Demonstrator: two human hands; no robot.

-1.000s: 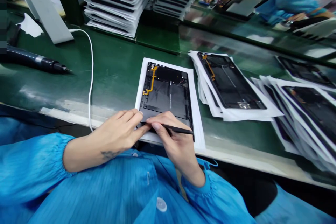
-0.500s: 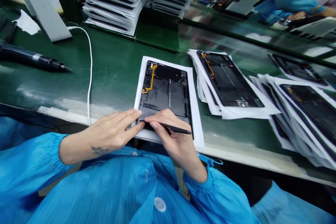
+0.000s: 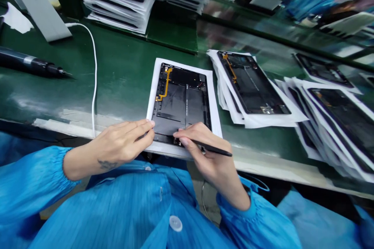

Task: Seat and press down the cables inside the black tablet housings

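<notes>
- One tablet body (image 3: 172,114) lay on a white sheet (image 3: 214,113) at the bench's near edge, under both hands; at least three more lay to its right.
- The right hand (image 3: 209,148) pinched one slim black tool (image 3: 214,149) between thumb and forefinger, over the tablet body's near end; its working tip was hard to make out.
- The left hand (image 3: 119,142) kept its fingers together at the near left corner, thumb a little apart; whether they gripped anything, I could not tell.
- Two tall stacks (image 3: 117,4) of sheet-layered panels stood at the back, too dense to count.
- Bare green bench (image 3: 125,70) ran from the sheet's left edge to one white cable (image 3: 95,70); only a narrow strip separated the sheet from the neighbouring pile (image 3: 229,103).
- Smooth dark panels filled the tablet body, with a bent orange ribbon (image 3: 166,87) along its left side.
- Beyond the cable lay a glossy, pointed black driver (image 3: 32,63).
</notes>
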